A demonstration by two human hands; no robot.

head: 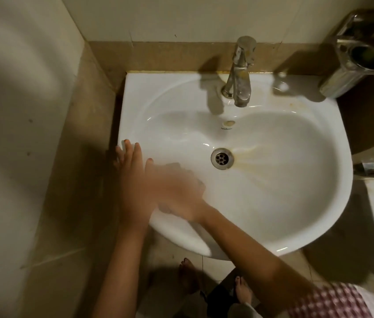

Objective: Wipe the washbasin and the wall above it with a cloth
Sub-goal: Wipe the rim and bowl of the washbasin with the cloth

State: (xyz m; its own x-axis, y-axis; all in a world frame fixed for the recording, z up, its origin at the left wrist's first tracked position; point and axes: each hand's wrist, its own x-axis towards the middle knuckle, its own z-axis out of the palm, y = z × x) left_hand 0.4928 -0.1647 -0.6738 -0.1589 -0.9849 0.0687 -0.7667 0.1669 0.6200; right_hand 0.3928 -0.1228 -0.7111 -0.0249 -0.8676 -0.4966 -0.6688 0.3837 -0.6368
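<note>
Left hand [131,171] spread flat, fingers fanned, planted on the near-left rim of the washbasin [296,180], left of the drain [222,158]. Right hand [179,191] blurred with motion, crossed over toward the left one and lying just near-left of the drain on the bowl's inner slope; whether curled, flat or gripping, cannot tell. No cloth clearly made out under it: perhaps a pale fold at the palm's near edge, too smeared to say.

Relative to the drain: yellowish stain [248,157] fanning off to the right, on the side away from both hands; tap [239,74] beyond it at the back rim; wall [181,17] above the basin farther back again, past the tap.

Judged from this: wiping under way on the bowl's near-left quarter, most of the bowl and all of the wall not yet reached. Right hand nearer the stain, so likely the one to sweep across past the drain. Right forearm angled in from the near right, wrist bent leftward; left arm nearly straight, apparently bracing.
</note>
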